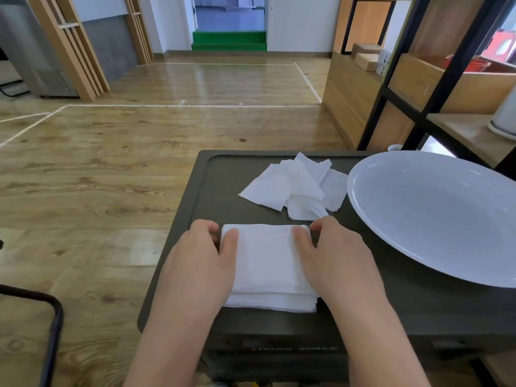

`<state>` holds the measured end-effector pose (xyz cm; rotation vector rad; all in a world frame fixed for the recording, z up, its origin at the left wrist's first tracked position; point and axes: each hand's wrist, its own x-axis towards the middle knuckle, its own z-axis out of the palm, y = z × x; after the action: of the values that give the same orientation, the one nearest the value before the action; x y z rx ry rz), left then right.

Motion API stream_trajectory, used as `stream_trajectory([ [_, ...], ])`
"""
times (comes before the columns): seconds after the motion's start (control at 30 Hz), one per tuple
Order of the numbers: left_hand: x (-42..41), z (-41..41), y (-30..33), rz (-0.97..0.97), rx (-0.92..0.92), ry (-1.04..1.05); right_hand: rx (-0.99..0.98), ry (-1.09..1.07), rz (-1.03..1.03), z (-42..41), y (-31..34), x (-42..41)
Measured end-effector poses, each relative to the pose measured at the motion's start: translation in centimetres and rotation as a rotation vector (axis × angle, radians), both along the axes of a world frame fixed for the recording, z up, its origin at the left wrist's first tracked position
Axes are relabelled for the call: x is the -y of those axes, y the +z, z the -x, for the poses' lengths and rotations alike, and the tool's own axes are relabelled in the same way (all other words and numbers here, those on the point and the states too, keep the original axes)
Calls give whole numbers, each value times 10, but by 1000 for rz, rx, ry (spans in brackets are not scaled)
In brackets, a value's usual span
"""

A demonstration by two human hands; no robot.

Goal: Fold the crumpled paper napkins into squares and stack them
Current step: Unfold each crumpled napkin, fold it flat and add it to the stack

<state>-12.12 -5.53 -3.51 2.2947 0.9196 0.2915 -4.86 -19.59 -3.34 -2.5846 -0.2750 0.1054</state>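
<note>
both hands (pixel 201 255) flanking napkin stack (pixel 269 266)

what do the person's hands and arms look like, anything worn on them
Both the left hand and the right hand are bare: no gloves, rings, watch or bracelets show. The forearms are uncovered right down to the bottom edge of the picture, so no sleeves are in view. The fingers carry no visible markings.

On the front side of the dark box (pixel 279 347), at 6 o'clock in the view, faint pale letters seem to read "LIVING SPACE"; they are blurred.
</note>
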Motion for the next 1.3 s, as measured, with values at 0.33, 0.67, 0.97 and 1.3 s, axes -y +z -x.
stream_trajectory([
  [0.33, 22, 0, 11, 15, -13, -93, 82, 89, 152, 15, 13, -5],
  [0.67, 24, 1, 10, -306, -156, 2, -72, 89, 200, 16, 20, 6],
  [0.97, 26, 0, 9, -343, -184, -26, -85, 124, 263, 25, 30, 1],
  [1.3, 16, 1, 7, -257, -174, -71, -168, 115, 133, 16, 32, 11],
])
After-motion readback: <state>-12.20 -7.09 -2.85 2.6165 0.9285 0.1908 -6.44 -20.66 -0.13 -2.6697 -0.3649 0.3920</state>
